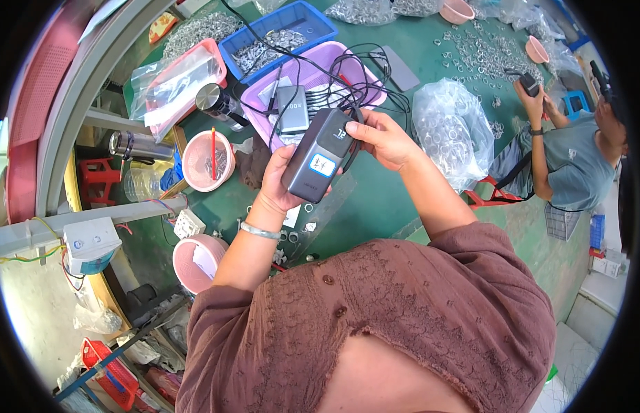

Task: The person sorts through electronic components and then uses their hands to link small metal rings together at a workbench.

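Note:
A dark grey power bank point(318, 155) with a small lit display and a white label is held above the green table. My left hand point(282, 180) is closed around its lower left side, with a bangle on the wrist. My right hand point(383, 138) grips its upper right corner, the thumb on top by the display and a black cable. Just beyond, a lilac plastic basket point(333, 55) holds a grey box-shaped device point(292, 110) and a tangle of black cables point(392, 82).
A blue tray point(320, 20) of metal parts stands behind the basket. A pink bowl point(196, 172) with a red pencil and a steel flask point(213, 102) are left. A clear bag of rings point(447, 131) lies right. Another person point(574, 165) sits at the far right, holding a small black device.

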`<state>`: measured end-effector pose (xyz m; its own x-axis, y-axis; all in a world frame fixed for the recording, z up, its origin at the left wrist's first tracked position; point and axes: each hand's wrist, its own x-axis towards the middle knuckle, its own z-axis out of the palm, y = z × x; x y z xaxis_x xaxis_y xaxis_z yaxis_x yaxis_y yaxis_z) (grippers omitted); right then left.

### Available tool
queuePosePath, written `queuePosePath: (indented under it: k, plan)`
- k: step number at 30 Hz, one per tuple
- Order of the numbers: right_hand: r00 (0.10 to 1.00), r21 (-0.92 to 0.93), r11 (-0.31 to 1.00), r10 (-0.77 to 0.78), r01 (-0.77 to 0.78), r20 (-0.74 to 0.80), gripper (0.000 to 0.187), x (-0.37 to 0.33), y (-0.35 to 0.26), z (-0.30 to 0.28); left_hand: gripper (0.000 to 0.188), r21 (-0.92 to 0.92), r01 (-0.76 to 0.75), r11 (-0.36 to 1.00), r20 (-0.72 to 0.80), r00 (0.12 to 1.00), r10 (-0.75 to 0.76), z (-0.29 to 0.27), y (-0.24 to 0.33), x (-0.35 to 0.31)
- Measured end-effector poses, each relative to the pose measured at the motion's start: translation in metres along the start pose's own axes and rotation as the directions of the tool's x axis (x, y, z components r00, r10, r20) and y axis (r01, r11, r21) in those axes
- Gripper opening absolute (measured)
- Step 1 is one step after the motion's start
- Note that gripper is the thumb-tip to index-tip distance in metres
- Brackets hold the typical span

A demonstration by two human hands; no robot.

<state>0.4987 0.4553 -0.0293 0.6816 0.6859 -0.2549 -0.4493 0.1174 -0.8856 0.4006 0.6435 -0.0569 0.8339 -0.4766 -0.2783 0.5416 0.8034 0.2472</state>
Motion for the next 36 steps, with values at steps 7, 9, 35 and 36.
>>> queuePosePath:
  k: [7,9,35,36]
  plan:
    - [0.992,0.083,0.996,0.028,-0.018,-0.123,0.026,-0.001,0.003,-0.008,0.064,0.019,-0.09,0.996,-0.096,0.991,0.092,0.001,0.001,0.003]
    - [0.989,0.076,0.997,0.022,-0.011,-0.148,0.028,-0.002,0.003,-0.008,0.062,0.048,-0.138,0.989,-0.151,0.978,0.143,0.004,0.001,0.004]
    - [0.96,0.093,0.989,0.139,-0.119,-0.243,0.031,0.012,0.003,-0.012,0.064,0.064,-0.216,0.974,-0.148,0.964,0.223,0.002,0.0,0.006]
    - [0.958,0.09,0.988,0.145,-0.126,-0.248,0.032,0.012,0.003,-0.012,0.065,0.06,-0.219,0.974,-0.152,0.962,0.226,0.002,0.001,0.006]
